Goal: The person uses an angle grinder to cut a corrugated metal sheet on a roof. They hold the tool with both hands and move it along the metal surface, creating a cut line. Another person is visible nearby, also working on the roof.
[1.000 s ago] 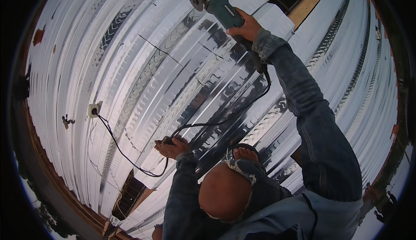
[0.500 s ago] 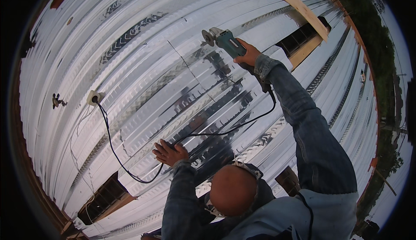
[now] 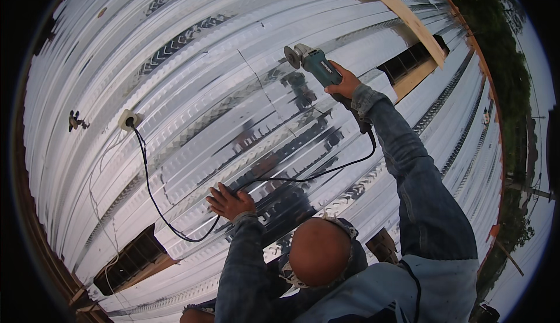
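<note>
My right hand (image 3: 344,83) is wrapped round the body of a teal and grey angle grinder (image 3: 322,69), its arm stretched far forward. The grinder's round disc (image 3: 292,57) points to the far left, over the shiny ribbed metal sheets (image 3: 192,90); whether it touches them I cannot tell. Left of the disc, a thin dark line (image 3: 256,78) crosses the ribs. My left hand (image 3: 231,202) lies spread on the metal nearer to me, beside the grinder's black cord (image 3: 291,179). That cord runs to a pale socket box (image 3: 129,119) on the left.
A wooden plank (image 3: 396,11) slants across the far right. Dark openings show at the right (image 3: 414,60) and lower left (image 3: 129,267). My bent knee (image 3: 319,252) is at bottom centre. A thin pale cable (image 3: 111,230) trails left; small dark objects (image 3: 76,120) lie farther left.
The view has turned slightly. The grinder in my right hand sits a little nearer to me relative to the dark line. My left hand stays spread on the metal.
</note>
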The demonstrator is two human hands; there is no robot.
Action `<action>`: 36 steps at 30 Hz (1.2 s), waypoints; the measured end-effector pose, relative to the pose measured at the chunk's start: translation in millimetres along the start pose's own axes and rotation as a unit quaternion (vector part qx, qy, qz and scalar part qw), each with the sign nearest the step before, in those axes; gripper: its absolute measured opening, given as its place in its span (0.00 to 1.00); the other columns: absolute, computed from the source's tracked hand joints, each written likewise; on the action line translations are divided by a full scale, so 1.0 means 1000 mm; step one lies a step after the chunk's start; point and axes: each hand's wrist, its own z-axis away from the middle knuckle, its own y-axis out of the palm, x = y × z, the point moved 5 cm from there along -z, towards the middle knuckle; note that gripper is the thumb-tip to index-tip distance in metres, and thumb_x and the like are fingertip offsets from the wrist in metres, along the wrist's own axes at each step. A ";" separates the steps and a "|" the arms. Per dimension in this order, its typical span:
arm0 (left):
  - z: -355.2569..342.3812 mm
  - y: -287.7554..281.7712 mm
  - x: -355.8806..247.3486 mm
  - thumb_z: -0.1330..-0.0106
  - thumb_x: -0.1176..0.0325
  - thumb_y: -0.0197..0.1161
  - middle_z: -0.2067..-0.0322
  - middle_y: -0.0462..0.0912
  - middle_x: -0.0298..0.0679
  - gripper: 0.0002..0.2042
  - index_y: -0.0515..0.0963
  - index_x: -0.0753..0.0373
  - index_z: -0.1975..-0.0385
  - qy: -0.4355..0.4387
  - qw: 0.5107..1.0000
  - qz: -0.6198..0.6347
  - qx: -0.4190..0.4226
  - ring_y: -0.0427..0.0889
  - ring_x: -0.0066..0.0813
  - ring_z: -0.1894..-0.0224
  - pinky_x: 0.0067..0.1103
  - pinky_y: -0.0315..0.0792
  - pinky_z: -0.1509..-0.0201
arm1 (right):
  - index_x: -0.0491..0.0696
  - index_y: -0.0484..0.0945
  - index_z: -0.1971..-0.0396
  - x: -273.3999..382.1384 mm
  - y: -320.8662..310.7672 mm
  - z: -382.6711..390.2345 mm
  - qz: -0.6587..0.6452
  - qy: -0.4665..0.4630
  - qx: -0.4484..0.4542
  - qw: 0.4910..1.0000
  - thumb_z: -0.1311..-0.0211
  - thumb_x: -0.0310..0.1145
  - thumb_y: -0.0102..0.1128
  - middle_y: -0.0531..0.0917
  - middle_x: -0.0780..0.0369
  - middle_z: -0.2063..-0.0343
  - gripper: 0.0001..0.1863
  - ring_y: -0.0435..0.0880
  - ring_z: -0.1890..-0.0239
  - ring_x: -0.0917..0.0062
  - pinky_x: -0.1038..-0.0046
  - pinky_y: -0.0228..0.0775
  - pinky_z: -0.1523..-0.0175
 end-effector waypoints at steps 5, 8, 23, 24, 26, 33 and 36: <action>-0.001 0.002 0.001 0.50 0.60 0.54 0.34 0.52 0.50 0.35 0.59 0.56 0.36 -0.012 1.000 -0.003 0.017 0.42 0.58 0.31 0.49 0.36 0.31 | 0.48 0.55 0.34 -0.003 0.001 -0.003 0.007 -0.007 -0.008 1.000 0.66 0.42 0.74 0.75 0.51 0.48 0.54 0.76 0.49 0.66 0.70 0.67 0.44; -0.001 0.002 0.002 0.50 0.60 0.54 0.34 0.52 0.50 0.35 0.60 0.56 0.37 -0.014 1.000 0.003 0.017 0.42 0.58 0.31 0.49 0.36 0.31 | 0.49 0.55 0.34 -0.005 0.005 -0.002 0.023 0.000 -0.013 1.000 0.66 0.42 0.74 0.76 0.51 0.49 0.54 0.77 0.50 0.66 0.69 0.67 0.45; 0.000 0.001 0.002 0.47 0.59 0.55 0.33 0.50 0.48 0.34 0.58 0.56 0.36 -0.007 1.000 -0.004 0.017 0.41 0.57 0.31 0.49 0.35 0.31 | 0.48 0.55 0.35 -0.013 0.004 0.042 -0.034 0.019 0.007 0.999 0.64 0.38 0.73 0.76 0.52 0.51 0.52 0.77 0.53 0.71 0.72 0.69 0.48; 0.000 0.001 0.002 0.47 0.59 0.55 0.33 0.49 0.48 0.34 0.58 0.56 0.36 -0.008 1.000 -0.006 0.018 0.41 0.57 0.30 0.49 0.35 0.31 | 0.48 0.56 0.35 -0.017 0.005 0.049 -0.017 0.022 0.012 1.000 0.64 0.39 0.73 0.76 0.52 0.51 0.52 0.77 0.53 0.70 0.72 0.69 0.48; 0.000 -0.001 0.001 0.47 0.59 0.55 0.33 0.50 0.48 0.34 0.58 0.56 0.36 -0.002 1.000 -0.008 0.002 0.41 0.57 0.30 0.48 0.35 0.31 | 0.48 0.57 0.35 -0.026 0.008 0.061 0.000 0.043 0.014 0.999 0.64 0.40 0.74 0.76 0.51 0.51 0.52 0.77 0.52 0.69 0.71 0.69 0.47; -0.001 0.001 0.003 0.48 0.59 0.55 0.33 0.51 0.49 0.34 0.59 0.56 0.36 -0.011 1.000 -0.008 0.020 0.42 0.57 0.31 0.48 0.36 0.31 | 0.49 0.56 0.35 -0.033 0.017 0.081 0.037 0.052 0.020 0.998 0.66 0.41 0.74 0.74 0.50 0.47 0.53 0.76 0.48 0.64 0.69 0.67 0.43; -0.001 0.002 0.003 0.48 0.59 0.55 0.33 0.51 0.48 0.34 0.59 0.56 0.36 -0.015 1.000 -0.002 0.022 0.41 0.57 0.30 0.48 0.35 0.31 | 0.49 0.55 0.34 -0.031 0.017 0.081 0.063 0.052 0.018 0.997 0.66 0.41 0.74 0.74 0.49 0.47 0.53 0.75 0.47 0.63 0.69 0.66 0.43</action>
